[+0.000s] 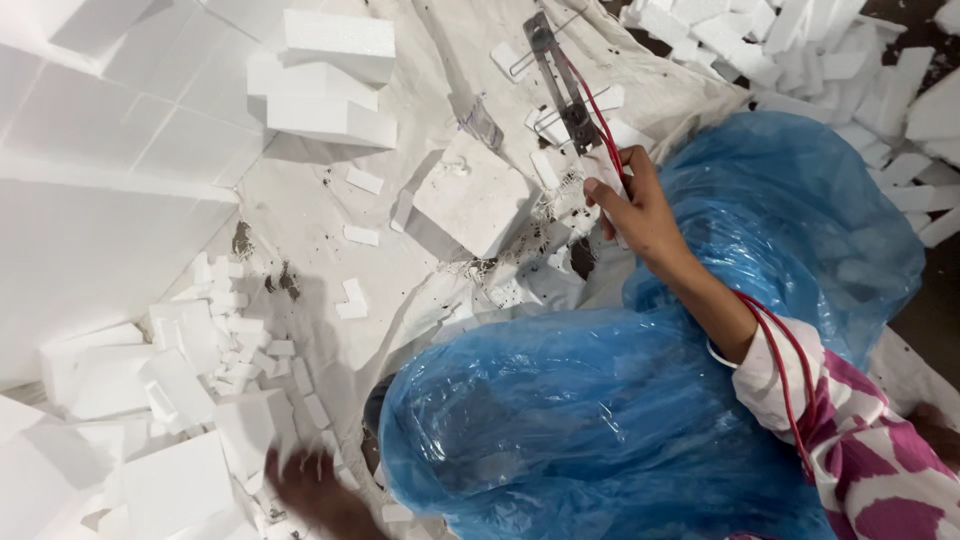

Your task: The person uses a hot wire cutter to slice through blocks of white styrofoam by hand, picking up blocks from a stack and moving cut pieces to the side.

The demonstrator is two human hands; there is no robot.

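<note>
My right hand [640, 212] grips the white handle of a cutting tool [562, 85], a thin metal bar that points away from me. Red wires [780, 350] run from the tool along my forearm and patterned sleeve. A square white foam block [475, 195] lies tilted on the cloth just left of that hand, apart from it. My left hand [312, 490] is low at the bottom edge and blurred, beside a foam block [250, 425] in the pile of cut pieces. I cannot make out whether it holds anything.
Blue plastic sheeting [600, 410] covers my lap. A stained white cloth [310, 210] lies under the work. Large foam slabs [90, 230] fill the left, stacked blocks [330, 85] sit at the top, and several cut strips [850, 70] are heaped at the top right.
</note>
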